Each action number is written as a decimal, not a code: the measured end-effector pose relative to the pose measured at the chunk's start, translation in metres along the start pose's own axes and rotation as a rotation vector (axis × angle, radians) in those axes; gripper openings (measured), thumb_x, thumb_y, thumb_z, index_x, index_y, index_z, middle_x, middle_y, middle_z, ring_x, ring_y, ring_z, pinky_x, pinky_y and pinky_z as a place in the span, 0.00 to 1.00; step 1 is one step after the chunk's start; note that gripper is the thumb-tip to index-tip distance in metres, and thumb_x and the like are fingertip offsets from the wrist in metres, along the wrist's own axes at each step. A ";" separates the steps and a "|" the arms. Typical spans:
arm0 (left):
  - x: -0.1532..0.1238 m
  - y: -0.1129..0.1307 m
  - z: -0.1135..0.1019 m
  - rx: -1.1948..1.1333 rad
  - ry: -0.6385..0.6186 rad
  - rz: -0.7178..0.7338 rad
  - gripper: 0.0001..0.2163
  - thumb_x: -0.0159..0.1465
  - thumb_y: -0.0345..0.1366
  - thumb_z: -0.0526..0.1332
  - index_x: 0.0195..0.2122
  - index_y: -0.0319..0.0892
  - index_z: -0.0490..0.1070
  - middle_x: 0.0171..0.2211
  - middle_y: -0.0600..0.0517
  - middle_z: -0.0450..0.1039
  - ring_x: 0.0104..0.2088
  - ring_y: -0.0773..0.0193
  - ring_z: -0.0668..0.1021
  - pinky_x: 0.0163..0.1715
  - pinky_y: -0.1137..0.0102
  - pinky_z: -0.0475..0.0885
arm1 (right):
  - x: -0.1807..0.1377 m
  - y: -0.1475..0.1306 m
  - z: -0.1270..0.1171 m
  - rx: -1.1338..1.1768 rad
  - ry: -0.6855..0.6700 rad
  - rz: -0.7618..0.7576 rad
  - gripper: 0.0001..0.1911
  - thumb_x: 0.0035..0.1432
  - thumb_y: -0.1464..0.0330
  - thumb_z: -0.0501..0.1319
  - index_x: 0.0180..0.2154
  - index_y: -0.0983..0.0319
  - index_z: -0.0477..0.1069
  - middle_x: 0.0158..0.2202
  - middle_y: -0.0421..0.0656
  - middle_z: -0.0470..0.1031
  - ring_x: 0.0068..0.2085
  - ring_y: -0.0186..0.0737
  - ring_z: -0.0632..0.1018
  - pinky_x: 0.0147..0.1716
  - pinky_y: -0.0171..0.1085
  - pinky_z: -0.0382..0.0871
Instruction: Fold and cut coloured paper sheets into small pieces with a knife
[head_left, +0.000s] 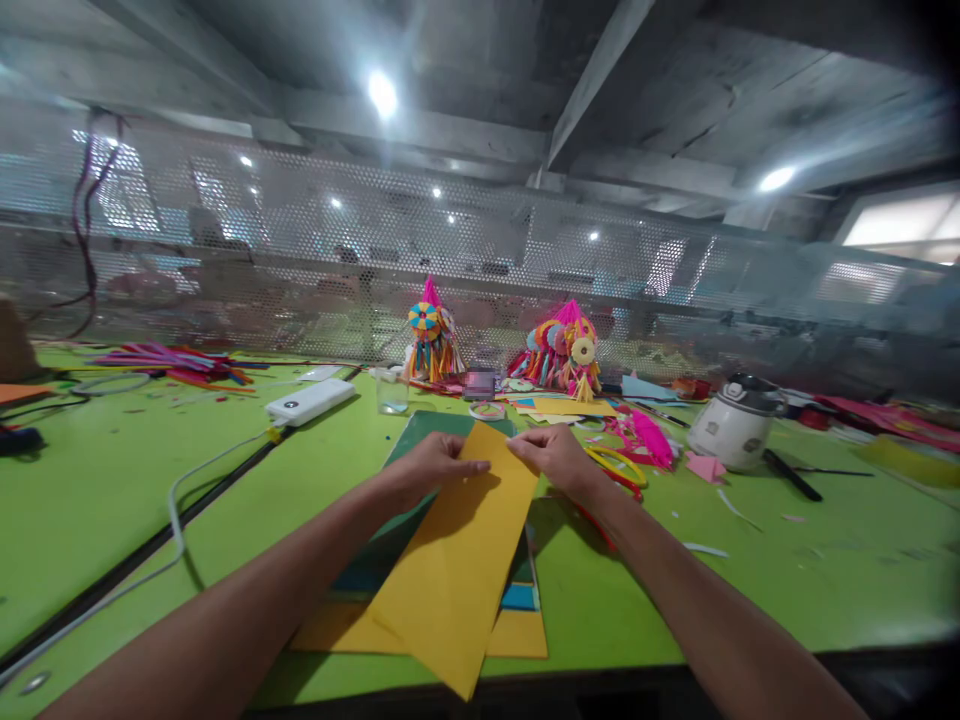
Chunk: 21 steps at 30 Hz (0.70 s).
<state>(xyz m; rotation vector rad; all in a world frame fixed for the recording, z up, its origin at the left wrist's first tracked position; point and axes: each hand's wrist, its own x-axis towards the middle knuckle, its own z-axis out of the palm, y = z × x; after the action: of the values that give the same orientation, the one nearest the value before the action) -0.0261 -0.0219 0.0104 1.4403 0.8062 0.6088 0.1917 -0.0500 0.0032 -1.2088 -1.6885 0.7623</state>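
A strip of yellow paper [469, 550] slants up from the table's front edge, held near its far end by both hands. On its left edge my left hand [435, 468] pinches it, thumb lying on top. At the far right corner my right hand [553, 456] grips it between thumb and fingers. Below lies a dark green board or book [420, 440], partly hidden by the strip and my left arm. Under that, more yellow paper [525, 635] and a bit of blue paper [519, 597] stick out at the front.
Scissors with yellow handles [619, 465] lie right of my right hand. Farther right stand a white kettle [731, 430] and a black-handled knife [793, 476]. A white power bank [311, 402] with a cable, a clear cup [392, 392] and colourful tasselled ornaments [566, 350] are at the back.
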 end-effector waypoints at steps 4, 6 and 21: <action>-0.001 0.000 0.002 0.047 0.033 -0.089 0.25 0.39 0.46 0.78 0.35 0.34 0.80 0.32 0.43 0.82 0.28 0.58 0.80 0.29 0.68 0.73 | 0.001 -0.001 0.001 0.058 0.042 0.010 0.21 0.52 0.54 0.63 0.28 0.67 0.79 0.24 0.42 0.74 0.25 0.35 0.70 0.26 0.34 0.63; -0.001 0.000 0.002 0.060 0.064 -0.116 0.24 0.40 0.46 0.77 0.33 0.34 0.80 0.30 0.43 0.81 0.26 0.59 0.79 0.27 0.69 0.72 | 0.000 -0.001 0.002 0.050 0.052 0.011 0.21 0.52 0.53 0.63 0.28 0.66 0.79 0.23 0.41 0.73 0.25 0.36 0.70 0.25 0.34 0.62; -0.003 -0.004 0.001 0.044 0.002 -0.112 0.18 0.45 0.43 0.74 0.32 0.36 0.78 0.28 0.47 0.80 0.24 0.61 0.78 0.26 0.71 0.71 | -0.001 0.000 0.009 0.043 0.047 0.040 0.19 0.51 0.54 0.63 0.25 0.65 0.76 0.23 0.41 0.72 0.26 0.35 0.69 0.25 0.34 0.61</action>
<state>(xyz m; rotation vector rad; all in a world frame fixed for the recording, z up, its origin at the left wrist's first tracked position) -0.0273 -0.0255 0.0069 1.4243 0.9007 0.5102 0.1839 -0.0506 -0.0003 -1.2251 -1.6064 0.7852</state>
